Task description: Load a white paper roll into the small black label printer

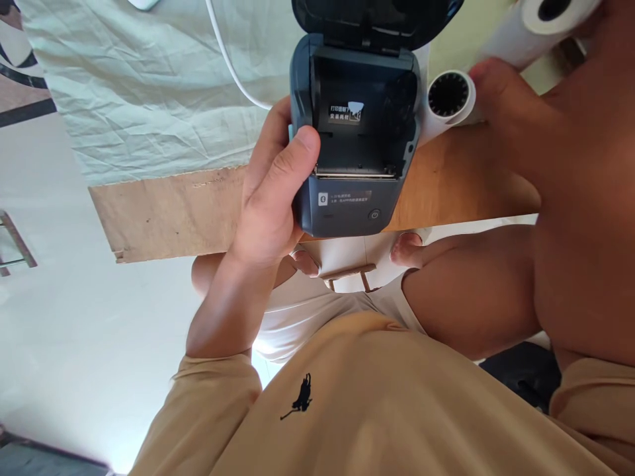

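A dark blue label printer (347, 205) with its black lid (377, 23) raised is gripped by my left hand (272, 178), thumb over the side rim. Its paper bay (367, 132) shows a small sticker and no roll inside. At the right, my right hand (510, 119) is curled around a tall white paper roll (506, 43), its fingers mostly hidden. The thumb tip lies against or very near a smaller white roll (439, 125) with a black toothed core, beside the printer.
A pale green cloth (163, 86) covers much of the wooden table (173, 218), whose near edge is bare. A white cable (225, 49) runs toward the printer. My legs are under the table, and a small wooden stool (350, 271) is on the floor.
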A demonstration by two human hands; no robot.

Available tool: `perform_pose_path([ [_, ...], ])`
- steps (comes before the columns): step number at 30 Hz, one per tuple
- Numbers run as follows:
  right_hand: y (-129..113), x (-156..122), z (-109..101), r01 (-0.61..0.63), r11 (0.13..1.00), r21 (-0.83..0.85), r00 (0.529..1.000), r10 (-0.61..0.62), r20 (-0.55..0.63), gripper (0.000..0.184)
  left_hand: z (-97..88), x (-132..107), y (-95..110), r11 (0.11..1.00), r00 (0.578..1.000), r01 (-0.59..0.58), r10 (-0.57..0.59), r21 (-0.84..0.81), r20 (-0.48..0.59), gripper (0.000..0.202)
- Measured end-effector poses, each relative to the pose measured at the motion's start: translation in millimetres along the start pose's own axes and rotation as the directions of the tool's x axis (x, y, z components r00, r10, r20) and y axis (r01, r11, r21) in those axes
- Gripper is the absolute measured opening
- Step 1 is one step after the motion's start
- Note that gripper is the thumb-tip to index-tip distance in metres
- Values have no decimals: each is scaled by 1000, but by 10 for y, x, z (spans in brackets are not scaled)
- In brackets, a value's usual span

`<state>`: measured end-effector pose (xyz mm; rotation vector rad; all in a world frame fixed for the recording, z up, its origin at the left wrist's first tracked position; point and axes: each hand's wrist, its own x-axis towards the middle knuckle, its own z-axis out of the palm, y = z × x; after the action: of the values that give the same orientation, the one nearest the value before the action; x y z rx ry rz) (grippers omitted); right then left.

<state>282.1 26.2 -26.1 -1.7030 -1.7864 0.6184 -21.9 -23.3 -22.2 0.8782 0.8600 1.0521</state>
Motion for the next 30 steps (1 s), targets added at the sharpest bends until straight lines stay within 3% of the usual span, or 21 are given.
perform_pose_path([
  [2,13,39,-2,3,974,-225,999,7,41,78,-1,1,7,1000,1000,14,-13,11,-18,28],
  [4,13,15,-23,18,953,-302,1000,-13,18,82,3,1,19,1000,1000,15,-15,14,-26,34],
  [8,-135,-207,-51,98,974,-202,987,-121,-106,75,9,4,25,999,999,43,-43,27,-22,40],
  [13,-402,-385,103,259,950,-175,960,-232,157,59,6,15,9,1000,999,3,-4,-31,-54,30],
  [19,-349,-254,251,170,960,-223,976,-133,172,47,-14,16,11,998,996,51,-48,40,-80,46],
  [22,-375,-225,226,197,956,-218,967,-154,201,42,-32,8,-4,993,999,-19,24,118,-36,29],
  [25,-408,-240,198,253,944,-213,953,-206,220,47,-36,-1,-12,964,996,-84,80,251,29,38],
  [30,-406,-246,214,256,944,-206,940,-193,281,50,-11,-2,26,997,997,48,-43,66,-71,17],
])
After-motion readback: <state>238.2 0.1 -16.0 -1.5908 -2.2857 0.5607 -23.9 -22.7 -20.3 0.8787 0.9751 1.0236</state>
